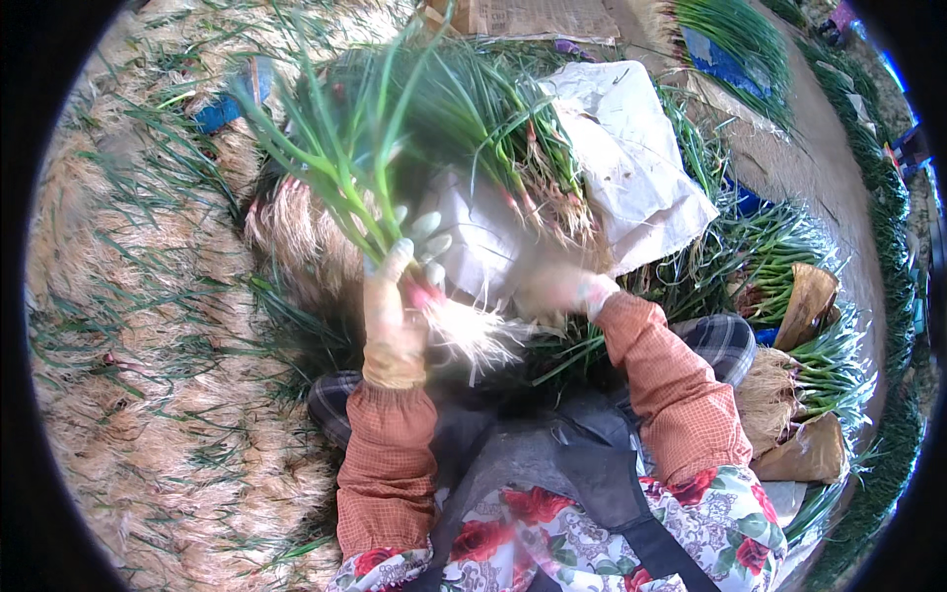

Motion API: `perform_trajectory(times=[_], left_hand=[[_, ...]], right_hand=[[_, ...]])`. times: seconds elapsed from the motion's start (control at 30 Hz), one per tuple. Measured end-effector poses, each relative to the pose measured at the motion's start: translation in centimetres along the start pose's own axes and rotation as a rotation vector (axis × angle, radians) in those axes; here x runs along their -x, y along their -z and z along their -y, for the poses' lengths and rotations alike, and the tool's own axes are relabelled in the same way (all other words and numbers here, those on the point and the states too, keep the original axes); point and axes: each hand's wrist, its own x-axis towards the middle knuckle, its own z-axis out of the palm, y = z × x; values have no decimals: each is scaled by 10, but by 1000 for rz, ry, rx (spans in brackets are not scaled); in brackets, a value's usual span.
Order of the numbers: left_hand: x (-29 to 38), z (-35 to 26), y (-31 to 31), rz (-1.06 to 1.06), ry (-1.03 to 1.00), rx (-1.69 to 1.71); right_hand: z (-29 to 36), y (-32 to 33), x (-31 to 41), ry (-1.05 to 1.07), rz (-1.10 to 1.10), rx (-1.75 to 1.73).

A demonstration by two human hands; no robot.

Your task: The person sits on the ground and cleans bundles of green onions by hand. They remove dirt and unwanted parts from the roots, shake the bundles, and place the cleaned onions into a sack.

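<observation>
My left hand (396, 288), in a pale glove, is closed round a bunch of green onions (348, 177) just above their reddish bases. The leaves point up and left, and the white roots (477, 333) fan out to the right. Blurred by motion, my right hand (551, 288) is right of these roots, below a loose pile of green onions (547, 163); its fingers and anything in them cannot be made out. A white sheet (625, 148) lies beside that pile, and another pale surface shows between my hands.
Densely packed onion roots (163, 355) cover the left side. A blue object (218, 111) lies among them at upper left. Brown cardboard (533, 18) is at the top. More bundles (769, 288) with brown wrapping pieces (810, 303) lie to the right, near my knee.
</observation>
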Motion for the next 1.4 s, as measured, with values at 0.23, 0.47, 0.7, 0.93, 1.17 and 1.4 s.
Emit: perform_trajectory(times=[0.23, 0.47, 0.7, 0.93, 1.17, 1.4], left_hand=[[-40, 65, 21, -51, 130, -23], [-45, 88, 46, -203, 182, -239], [12, 85, 40, -129, 357, -144], [6, 109, 38, -290, 197, -141], [-3, 124, 29, -184, 353, -257], [-7, 90, 11, 24, 149, 330]], right_hand=[[5, 55, -63, -274, -591, 297], [11, 11, -16, 229, -275, -612], [44, 0, -41, 129, -66, -1751], [44, 17, 14, 157, -1018, -1724], [68, 22, -25, -6, -839, -1049], [-33, 34, -28, 527, -1079, -2027]])
